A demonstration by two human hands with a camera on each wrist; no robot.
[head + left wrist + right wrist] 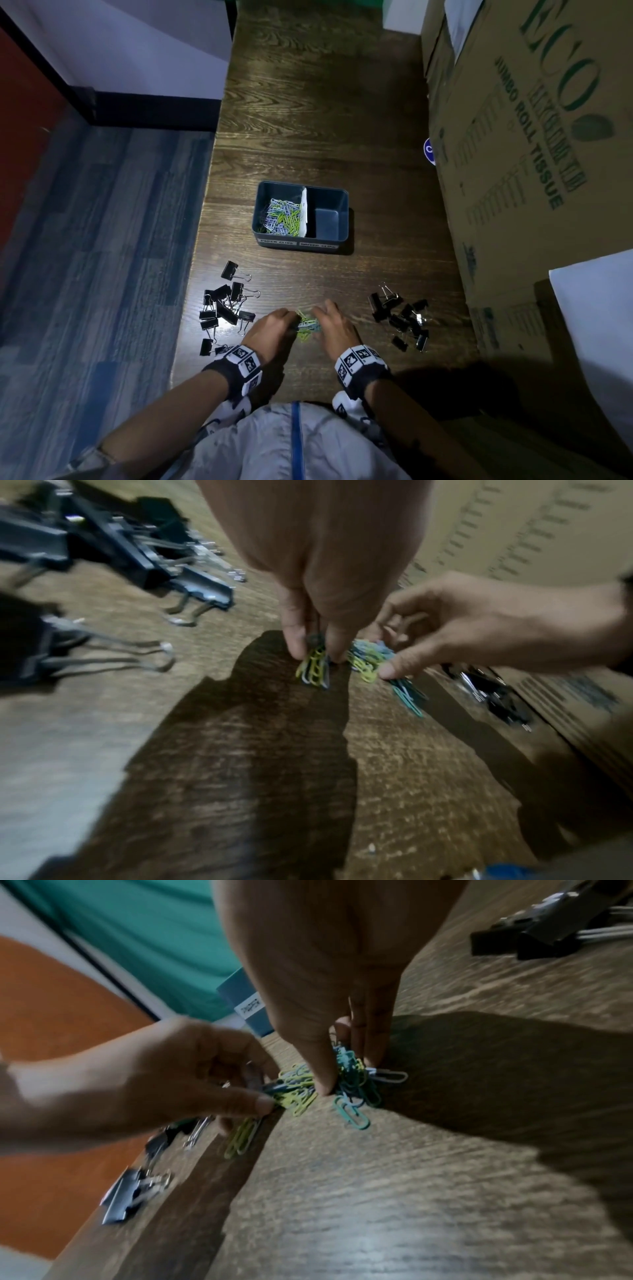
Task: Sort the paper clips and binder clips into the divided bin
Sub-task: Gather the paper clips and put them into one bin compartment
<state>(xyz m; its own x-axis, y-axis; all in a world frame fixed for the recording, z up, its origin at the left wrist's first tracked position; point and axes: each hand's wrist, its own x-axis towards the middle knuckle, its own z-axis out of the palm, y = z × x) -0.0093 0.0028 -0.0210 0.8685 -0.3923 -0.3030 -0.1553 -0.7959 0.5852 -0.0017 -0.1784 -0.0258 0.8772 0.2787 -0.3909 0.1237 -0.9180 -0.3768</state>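
A dark divided bin (334,205) stands mid-table; its left compartment holds many coloured paper clips (281,217), its right compartment shows only bare floor. A small heap of green, yellow and pale paper clips (307,327) lies near the front edge. My left hand (274,325) pinches a bunch of these clips (313,669) with its fingertips. My right hand (334,323) pinches another bunch (352,1080) between thumb and fingers. Black binder clips lie in two groups: one left (224,308), one right (402,317).
A large cardboard box (534,144) walls the table's right side. The table's left edge (191,274) drops to a blue carpeted floor. A white paper divider (304,212) splits the bin.
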